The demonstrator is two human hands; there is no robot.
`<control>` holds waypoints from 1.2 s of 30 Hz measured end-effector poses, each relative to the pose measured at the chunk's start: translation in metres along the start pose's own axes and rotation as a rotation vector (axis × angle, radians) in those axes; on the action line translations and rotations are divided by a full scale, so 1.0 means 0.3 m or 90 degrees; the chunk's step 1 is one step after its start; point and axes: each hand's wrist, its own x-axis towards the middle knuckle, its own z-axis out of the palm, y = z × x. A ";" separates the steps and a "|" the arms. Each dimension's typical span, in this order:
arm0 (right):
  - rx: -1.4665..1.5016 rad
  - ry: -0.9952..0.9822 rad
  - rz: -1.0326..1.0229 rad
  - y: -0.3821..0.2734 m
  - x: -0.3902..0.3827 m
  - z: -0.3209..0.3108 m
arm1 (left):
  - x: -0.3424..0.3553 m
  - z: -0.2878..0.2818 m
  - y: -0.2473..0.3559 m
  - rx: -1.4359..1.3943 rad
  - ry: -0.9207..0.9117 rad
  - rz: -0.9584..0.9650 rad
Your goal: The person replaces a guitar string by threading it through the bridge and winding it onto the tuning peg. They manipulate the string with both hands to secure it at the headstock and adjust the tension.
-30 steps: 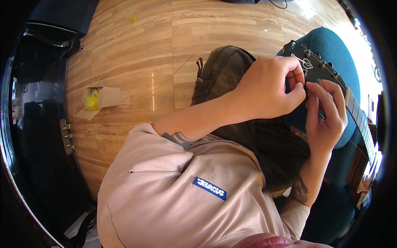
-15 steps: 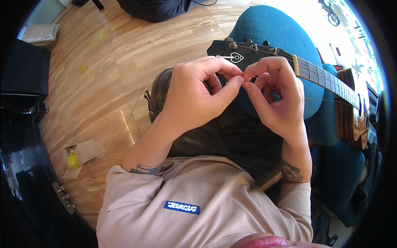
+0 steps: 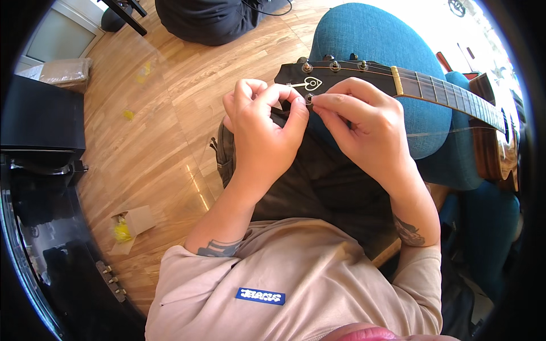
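An acoustic guitar lies with its black headstock [image 3: 340, 78] just beyond my hands, its neck [image 3: 449, 94] running off to the right. My right hand [image 3: 367, 125] pinches thumb and forefinger at a tuning post [image 3: 309, 99] on the headstock's near side. A thin guitar string [image 3: 438, 133] stretches from the body back toward that hand. On the post's left, my left hand [image 3: 264, 125] has its thumb and forefinger pressed together at the tips. Whatever sits in that pinch is too small to make out.
A blue upholstered chair [image 3: 375, 34] supports the guitar neck. On the wooden floor at left lies an opened small box [image 3: 139, 220] with yellow material. A black cabinet [image 3: 42, 108] and a glossy black object [image 3: 68, 267] line the left side. A dark bag [image 3: 226, 145] is by my legs.
My hands were pinched together over a loop of string; now they are slightly apart at the tuning post. My right hand has turned palm down. The whole view has shifted a little.
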 end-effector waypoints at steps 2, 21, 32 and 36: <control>-0.025 -0.003 0.002 -0.006 -0.002 0.005 | 0.008 -0.008 -0.001 -0.101 -0.045 -0.031; 0.006 -0.028 0.053 -0.016 0.010 -0.009 | 0.016 -0.035 0.025 -0.103 -0.113 -0.050; -0.025 -0.004 0.042 -0.025 0.011 0.010 | 0.050 -0.072 0.053 -0.060 -0.159 -0.062; 0.010 -0.001 0.048 -0.029 0.013 0.003 | 0.049 -0.071 0.060 -0.032 -0.159 -0.046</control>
